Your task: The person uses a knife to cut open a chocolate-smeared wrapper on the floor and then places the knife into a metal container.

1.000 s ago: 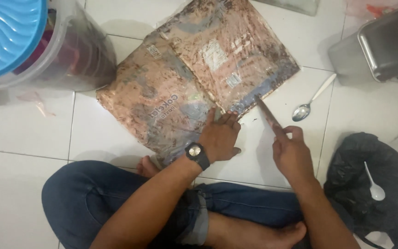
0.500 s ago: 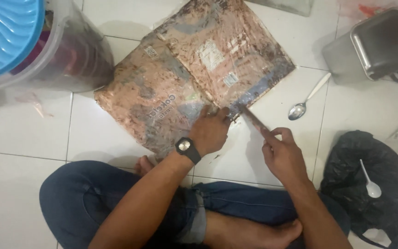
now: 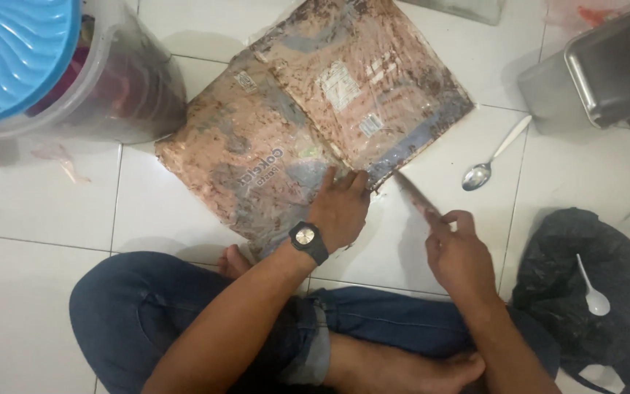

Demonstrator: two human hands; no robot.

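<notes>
I sit cross-legged on a white tiled floor, a large flat plastic pouch of brown paste lying in front of my knees. My left hand, wristwatch on, presses flat with fingers spread on the pouch's near corner. My right hand, just right of that corner, is closed around a knife whose tip meets the pouch edge. I judge I am slitting the pouch open along that edge; the cut calls for a steady hold and the blade kept clear of my left fingers. Right of the pouch lies a metal spoon; beyond that, a steel container.
</notes>
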